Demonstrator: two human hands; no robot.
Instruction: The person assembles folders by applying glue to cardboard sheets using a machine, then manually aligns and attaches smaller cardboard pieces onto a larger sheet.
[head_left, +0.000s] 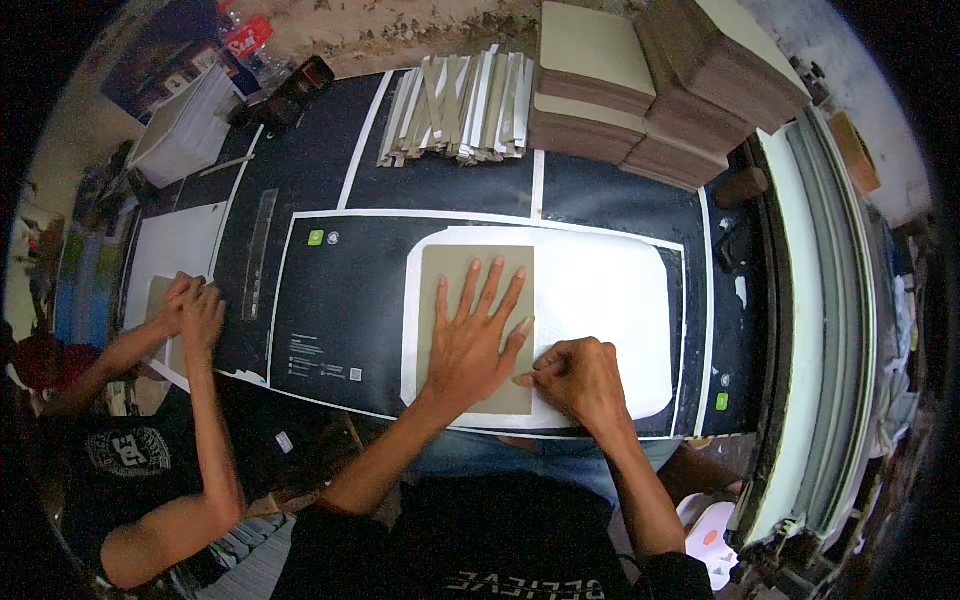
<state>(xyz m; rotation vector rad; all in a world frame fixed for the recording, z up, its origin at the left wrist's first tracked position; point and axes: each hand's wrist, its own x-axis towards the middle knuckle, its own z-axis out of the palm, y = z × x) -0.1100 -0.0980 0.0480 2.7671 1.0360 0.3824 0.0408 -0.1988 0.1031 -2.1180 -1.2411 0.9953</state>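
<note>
My left hand (472, 345) lies flat with fingers spread on a grey-tan board (448, 275). The board rests on the left part of a white sheet (605, 290) with cut corners. Closed, with thumb and fingers pinched together, my right hand (583, 380) is at the board's lower right edge, over the sheet. Whatever those fingers hold, if anything, is hidden. Both sheet and board lie on a dark printed table cover (345, 290).
At the back lie a pile of thin strips (462, 105) and tall stacks of boards (590, 70). A long roller machine (825, 300) stands right. On the left, a co-worker's hands (193, 310) press a small board on a white sheet (170, 240). A transparent ruler (260, 250) lies between us.
</note>
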